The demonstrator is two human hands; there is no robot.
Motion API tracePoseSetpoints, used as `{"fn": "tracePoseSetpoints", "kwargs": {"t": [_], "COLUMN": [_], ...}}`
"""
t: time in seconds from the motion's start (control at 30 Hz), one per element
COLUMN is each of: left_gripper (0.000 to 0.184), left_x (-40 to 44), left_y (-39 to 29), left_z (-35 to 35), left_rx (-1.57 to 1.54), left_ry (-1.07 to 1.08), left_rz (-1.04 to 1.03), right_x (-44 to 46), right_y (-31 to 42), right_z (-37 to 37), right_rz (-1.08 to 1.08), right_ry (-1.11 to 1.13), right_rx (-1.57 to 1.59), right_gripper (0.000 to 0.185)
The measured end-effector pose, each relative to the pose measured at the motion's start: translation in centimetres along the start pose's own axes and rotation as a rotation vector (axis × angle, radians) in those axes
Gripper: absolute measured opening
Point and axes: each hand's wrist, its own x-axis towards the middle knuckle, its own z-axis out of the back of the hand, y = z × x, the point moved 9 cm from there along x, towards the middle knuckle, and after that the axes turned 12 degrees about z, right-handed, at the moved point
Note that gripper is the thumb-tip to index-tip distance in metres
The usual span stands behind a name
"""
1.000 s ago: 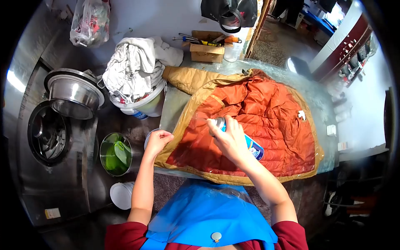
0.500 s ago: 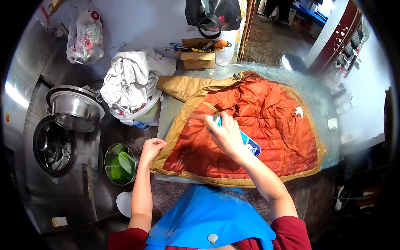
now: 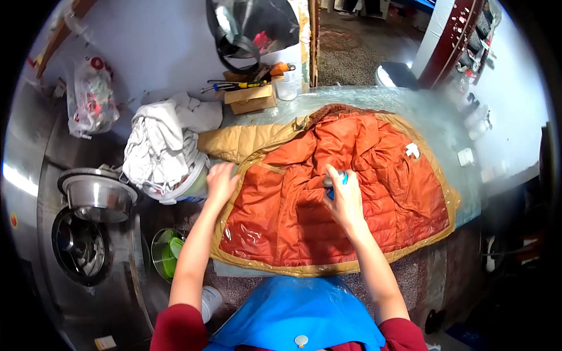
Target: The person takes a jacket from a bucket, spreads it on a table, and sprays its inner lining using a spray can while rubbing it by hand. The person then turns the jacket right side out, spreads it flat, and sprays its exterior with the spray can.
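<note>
A tan jacket (image 3: 374, 216) lies spread on the table with its orange-red lining up. My right hand (image 3: 346, 202) is wrapped round a blue spray can (image 3: 335, 182) above the middle of the lining; most of the can is hidden behind the fingers. At the jacket's left edge, by the tan sleeve (image 3: 240, 142), is my left hand (image 3: 221, 182). Its fingers are blurred, and whether they touch the jacket cannot be made out. A small white label (image 3: 413, 150) shows on the lining at the right.
Left of the table (image 3: 436, 108) stands a bucket (image 3: 196, 178) heaped with white cloth (image 3: 155, 143). A cardboard box (image 3: 250, 99) of tools is at the back edge. Metal pots (image 3: 98, 196) and a green-filled bucket (image 3: 168, 253) are farther left.
The can and my right hand have moved right over the lining, and the can is now more upright. My left hand has moved up along the jacket's left edge. The view has shifted.
</note>
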Motion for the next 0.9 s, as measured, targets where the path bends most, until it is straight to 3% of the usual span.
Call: {"fn": "tracePoseSetpoints", "kwargs": {"t": [0.1,0.2,0.3,0.33,0.4,0.47,0.5,0.57,0.6,0.67,0.73,0.8,0.87,0.9], "left_gripper": [0.049,0.051,0.03,0.023,0.027,0.03,0.03,0.027,0.027,0.024,0.023,0.029,0.028,0.028], "left_x": [6.4,10.0,12.9,14.5,18.2,20.1,20.9,23.9,23.5,22.6,20.9,18.7,14.9,13.0], "left_y": [-9.0,-15.0,-17.6,-17.1,-12.9,-9.4,-8.1,-5.9,-4.7,-2.2,1.7,6.8,9.4,10.9], "left_z": [-4.0,-7.0,-9.8,-10.1,-15.9,-15.3,-16.0,-15.4,-15.6,-11.7,-9.9,-9.5,-6.9,-6.2], "left_rx": [-0.089,-0.03,-0.015,-0.152,-0.699,-0.756,-0.765,-0.665,-0.659,-0.75,-0.929,-1.016,-0.912,-0.886], "left_ry": [0.014,0.1,0.086,0.061,0.986,1.012,1.011,0.64,0.642,0.364,0.227,0.186,0.186,0.203], "left_rz": [-0.214,-0.233,-0.359,-0.325,0.238,0.441,0.445,0.219,0.236,0.292,0.286,0.275,0.429,0.46], "right_x": [-2.0,-3.6,-3.7,-3.6,-2.8,-2.0,-1.3,0.4,1.3,3.7,6.2,8.6,10.6,11.5], "right_y": [-1.7,-2.9,-3.4,-3.5,-3.3,-3.0,-2.8,-2.2,-1.9,-0.6,0.1,1.8,3.1,3.7], "right_z": [0.2,-0.2,-0.7,-0.9,-0.8,-1.5,-2.0,-2.8,-3.4,-4.2,-5.4,-6.6,-8.0,-8.8], "right_rz": [-0.084,-0.128,-0.159,-0.163,-0.148,-0.14,-0.124,-0.069,-0.068,0.029,0.099,0.187,0.255,0.296], "right_ry": [0.052,0.073,0.129,0.129,0.1,0.114,0.111,0.064,0.075,0.069,0.05,0.066,0.074,0.077], "right_rx": [0.041,0.018,0.005,-0.006,-0.026,-0.015,-0.024,-0.001,0.012,-0.087,-0.1,-0.112,-0.074,-0.096], "right_gripper": [0.083,0.085,0.09,0.09,0.086,0.082,0.08,0.071,0.071,0.079,0.078,0.08,0.074,0.064]}}
